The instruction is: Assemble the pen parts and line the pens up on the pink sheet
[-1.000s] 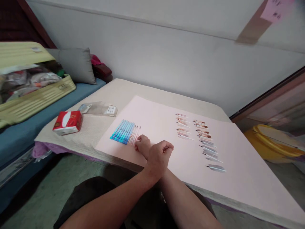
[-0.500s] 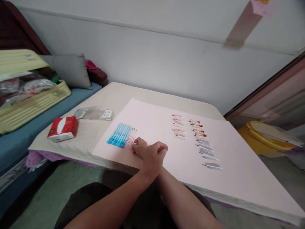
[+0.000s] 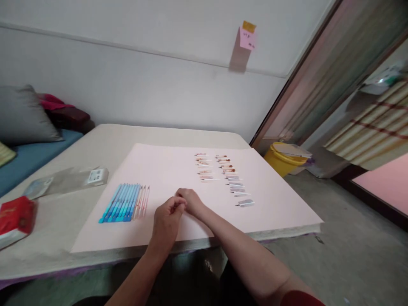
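My left hand (image 3: 167, 221) is curled into a loose fist over the pink sheet (image 3: 280, 204), its fingertips touching my right hand (image 3: 191, 202). My right hand rests on the sheet with its fingers curled under; nothing shows in either hand. A row of blue pens (image 3: 123, 203) lies to the left of my hands, with a few clear pens (image 3: 142, 200) beside them. Two columns of small pen parts (image 3: 223, 174), some orange and some grey-blue, lie beyond my right hand.
The sheet covers a table with a beige cloth (image 3: 63, 221). A clear plastic packet (image 3: 66, 178) and a red tissue pack (image 3: 14, 214) lie at the left. A yellow bucket (image 3: 282, 159) stands on the floor at the right. A grey cushion (image 3: 22, 114) sits far left.
The view has swung to the right. My arms have uncrossed, and both hands have drawn away from the pens toward the middle of the sheet.
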Demonstrator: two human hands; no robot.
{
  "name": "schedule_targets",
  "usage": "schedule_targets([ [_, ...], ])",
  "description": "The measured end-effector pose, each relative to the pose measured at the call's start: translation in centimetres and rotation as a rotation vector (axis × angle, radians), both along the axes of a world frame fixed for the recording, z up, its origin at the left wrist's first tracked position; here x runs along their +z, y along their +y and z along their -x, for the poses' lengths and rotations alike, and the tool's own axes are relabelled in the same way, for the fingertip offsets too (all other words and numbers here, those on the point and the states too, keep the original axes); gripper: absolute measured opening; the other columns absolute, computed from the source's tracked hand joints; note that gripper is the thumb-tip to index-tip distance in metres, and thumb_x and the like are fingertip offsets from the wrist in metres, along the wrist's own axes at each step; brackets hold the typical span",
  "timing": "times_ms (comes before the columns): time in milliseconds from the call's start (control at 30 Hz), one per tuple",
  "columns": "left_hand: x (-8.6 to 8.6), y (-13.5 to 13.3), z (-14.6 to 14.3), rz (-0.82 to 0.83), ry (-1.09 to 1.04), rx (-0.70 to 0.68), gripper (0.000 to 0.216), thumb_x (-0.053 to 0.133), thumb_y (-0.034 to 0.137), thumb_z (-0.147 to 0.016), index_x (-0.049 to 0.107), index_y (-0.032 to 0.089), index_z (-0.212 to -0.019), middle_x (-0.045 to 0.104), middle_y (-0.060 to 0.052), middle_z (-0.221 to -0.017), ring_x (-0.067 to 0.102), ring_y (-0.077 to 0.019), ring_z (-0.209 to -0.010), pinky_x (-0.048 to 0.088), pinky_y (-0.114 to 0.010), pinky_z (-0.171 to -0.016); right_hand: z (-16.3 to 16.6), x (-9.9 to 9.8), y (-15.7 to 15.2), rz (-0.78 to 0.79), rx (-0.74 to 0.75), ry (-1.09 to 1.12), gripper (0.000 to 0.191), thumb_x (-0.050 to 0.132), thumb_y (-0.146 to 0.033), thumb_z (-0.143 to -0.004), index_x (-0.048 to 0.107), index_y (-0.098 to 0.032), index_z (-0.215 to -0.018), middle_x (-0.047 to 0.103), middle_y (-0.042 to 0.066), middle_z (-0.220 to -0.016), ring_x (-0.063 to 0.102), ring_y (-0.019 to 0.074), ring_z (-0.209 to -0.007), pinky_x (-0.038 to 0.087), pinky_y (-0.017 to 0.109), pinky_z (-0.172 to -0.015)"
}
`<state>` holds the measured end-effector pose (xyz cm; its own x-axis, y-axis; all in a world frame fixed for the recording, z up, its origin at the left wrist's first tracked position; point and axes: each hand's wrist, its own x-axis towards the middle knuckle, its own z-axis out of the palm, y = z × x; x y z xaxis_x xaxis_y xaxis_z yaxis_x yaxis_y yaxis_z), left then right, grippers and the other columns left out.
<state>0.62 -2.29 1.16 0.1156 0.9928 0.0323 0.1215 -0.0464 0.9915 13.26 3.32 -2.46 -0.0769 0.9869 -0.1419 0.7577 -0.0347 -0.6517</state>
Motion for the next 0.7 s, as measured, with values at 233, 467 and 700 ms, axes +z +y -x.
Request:
schedule_targets([
  [233,-0.7,-0.1,-0.5,0.062,-0.003,-0.025,0.011,0.06,0.026,-0.073,0.067,0.02,-0.076,0.068,-0.003,-0.077,0.06,-0.0178,-0.076,0.044,-0.029,-0.071,-10.0,-0.7,0.9,-0.125,-0.172,-0.413,0.031,0.035,-0.014,-0.088,0.054,-0.014,-0.113,0.051,0.015,-0.122,0.044,0.0239,-0.112,0.035,0.032,-0.088],
  [467,-1.3,0.1,-0.9,0.192,-0.057,-0.037,0.01,0.064,0.026,-0.069,0.067,0.018,-0.074,0.067,-0.004,-0.074,0.06,-0.0167,-0.074,0.046,-0.028,-0.069,-10.9,-2.1,1.5,-0.094,-0.105,-0.555,0.036,0.035,-0.01,-0.087,0.05,-0.02,-0.118,0.051,0.012,-0.124,0.043,0.0228,-0.115,0.035,0.035,-0.087],
  [700,-2.0,0.1,-0.9,0.55,-0.374,0.014,0.015,0.069,0.021,-0.067,0.065,0.014,-0.079,0.068,-0.007,-0.082,0.063,-0.0139,-0.075,0.048,-0.025,-0.069,-12.2,-1.5,1.4,-0.051,-0.135,-0.613,0.035,0.038,-0.01,-0.085,0.053,-0.017,-0.115,0.057,0.013,-0.112,0.05,0.0249,-0.105,0.036,0.033,-0.082],
])
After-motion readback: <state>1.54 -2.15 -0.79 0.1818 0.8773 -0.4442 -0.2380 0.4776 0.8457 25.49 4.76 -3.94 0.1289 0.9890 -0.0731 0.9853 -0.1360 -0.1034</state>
